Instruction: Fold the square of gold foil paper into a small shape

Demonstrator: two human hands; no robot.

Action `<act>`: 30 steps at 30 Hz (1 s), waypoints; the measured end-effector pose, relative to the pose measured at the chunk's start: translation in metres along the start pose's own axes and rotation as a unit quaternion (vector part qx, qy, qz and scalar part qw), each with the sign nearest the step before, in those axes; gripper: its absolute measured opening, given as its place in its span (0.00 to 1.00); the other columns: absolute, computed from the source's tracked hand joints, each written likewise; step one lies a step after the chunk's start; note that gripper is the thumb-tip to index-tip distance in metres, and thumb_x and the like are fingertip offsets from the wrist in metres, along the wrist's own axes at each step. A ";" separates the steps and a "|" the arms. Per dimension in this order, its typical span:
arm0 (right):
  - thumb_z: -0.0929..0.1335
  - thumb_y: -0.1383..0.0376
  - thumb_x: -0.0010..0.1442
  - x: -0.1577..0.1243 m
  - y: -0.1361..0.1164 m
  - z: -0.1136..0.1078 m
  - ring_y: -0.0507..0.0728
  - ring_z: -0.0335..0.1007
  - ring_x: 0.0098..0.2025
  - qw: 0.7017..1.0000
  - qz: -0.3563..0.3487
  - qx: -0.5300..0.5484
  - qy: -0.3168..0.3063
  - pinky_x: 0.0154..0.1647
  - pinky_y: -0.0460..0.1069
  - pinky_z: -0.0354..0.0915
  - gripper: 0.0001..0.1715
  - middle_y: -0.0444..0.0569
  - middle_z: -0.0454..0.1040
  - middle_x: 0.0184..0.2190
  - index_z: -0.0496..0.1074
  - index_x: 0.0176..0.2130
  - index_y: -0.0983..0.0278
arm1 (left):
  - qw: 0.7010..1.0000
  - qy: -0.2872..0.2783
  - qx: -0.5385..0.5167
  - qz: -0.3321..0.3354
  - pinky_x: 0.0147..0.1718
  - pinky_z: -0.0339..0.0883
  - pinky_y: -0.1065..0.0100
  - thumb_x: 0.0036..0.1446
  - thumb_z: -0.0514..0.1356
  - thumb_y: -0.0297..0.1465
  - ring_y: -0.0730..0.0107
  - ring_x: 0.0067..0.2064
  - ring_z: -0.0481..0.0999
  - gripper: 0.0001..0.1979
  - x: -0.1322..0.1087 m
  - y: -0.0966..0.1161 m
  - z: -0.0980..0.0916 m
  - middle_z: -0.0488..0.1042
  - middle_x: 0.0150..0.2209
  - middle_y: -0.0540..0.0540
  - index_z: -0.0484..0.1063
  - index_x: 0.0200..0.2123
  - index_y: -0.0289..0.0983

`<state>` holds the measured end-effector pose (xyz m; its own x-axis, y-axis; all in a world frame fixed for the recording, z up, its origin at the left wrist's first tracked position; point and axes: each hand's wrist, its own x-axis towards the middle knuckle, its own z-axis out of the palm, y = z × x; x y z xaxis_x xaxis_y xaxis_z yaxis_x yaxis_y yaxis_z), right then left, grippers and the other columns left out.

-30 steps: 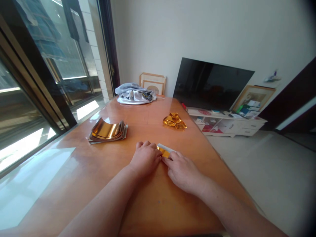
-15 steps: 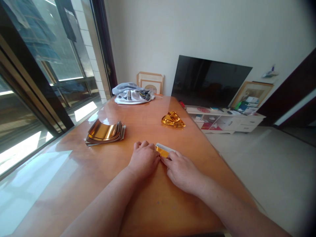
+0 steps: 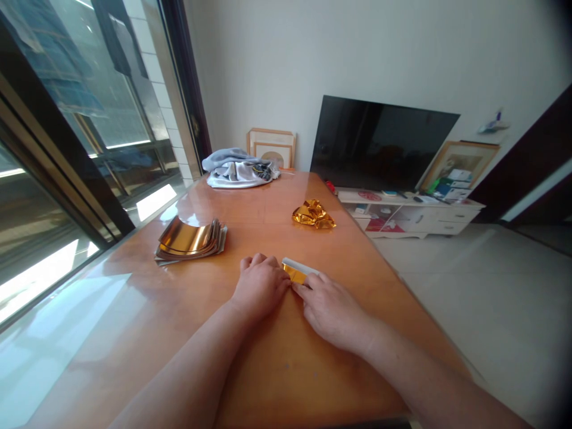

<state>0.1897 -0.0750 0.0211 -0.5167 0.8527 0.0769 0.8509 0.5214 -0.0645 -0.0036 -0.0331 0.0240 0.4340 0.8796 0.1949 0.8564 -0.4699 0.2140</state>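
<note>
My left hand (image 3: 261, 287) rests curled on the orange wooden table (image 3: 263, 235), its fingers against the near end of a folded strip of gold foil paper (image 3: 295, 271). The strip shows a white edge on its far side. My right hand (image 3: 330, 313) presses from the other side, its fingertips on the strip. Both hands partly hide it. Farther left lies a curled stack of gold-and-brown foil sheets (image 3: 190, 240). A crumpled gold foil ball (image 3: 313, 214) sits ahead of my hands.
A folded grey-and-white cloth (image 3: 239, 171) lies at the table's far end. A glass sliding door (image 3: 84, 131) runs along the left side. Past the right table edge are a tile floor (image 3: 482, 286), a white low cabinet (image 3: 402, 217), and a leaning TV (image 3: 379, 143).
The whole view has shifted slightly as my head moved. My hands stay on the folded strip, and the foil pieces have not visibly moved on the table.
</note>
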 end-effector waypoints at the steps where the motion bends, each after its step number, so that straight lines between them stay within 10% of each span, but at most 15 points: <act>1: 0.61 0.69 0.65 0.000 0.000 0.000 0.63 0.63 0.54 1.000 -0.002 0.000 0.001 0.58 0.56 0.61 0.27 0.55 0.71 0.50 0.68 0.61 0.59 | 1.000 -0.001 -0.001 -0.004 0.48 0.52 0.55 0.66 0.52 0.40 0.57 0.46 0.66 0.18 0.000 0.000 0.000 0.76 0.41 0.44 0.80 0.33 0.44; 30: 0.60 0.69 0.65 -0.001 -0.003 -0.002 0.62 0.64 0.55 1.000 0.004 0.019 0.006 0.59 0.56 0.60 0.22 0.56 0.73 0.49 0.72 0.56 0.65 | 0.997 0.013 0.032 -0.066 0.48 0.52 0.51 0.63 0.55 0.41 0.52 0.48 0.66 0.12 0.003 0.010 0.005 0.74 0.43 0.43 0.78 0.38 0.47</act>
<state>0.1882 -0.0775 0.0229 -0.5079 0.8570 0.0873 0.8510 0.5149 -0.1032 0.0082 -0.0349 0.0217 0.3098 0.9308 0.1941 0.9217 -0.3441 0.1788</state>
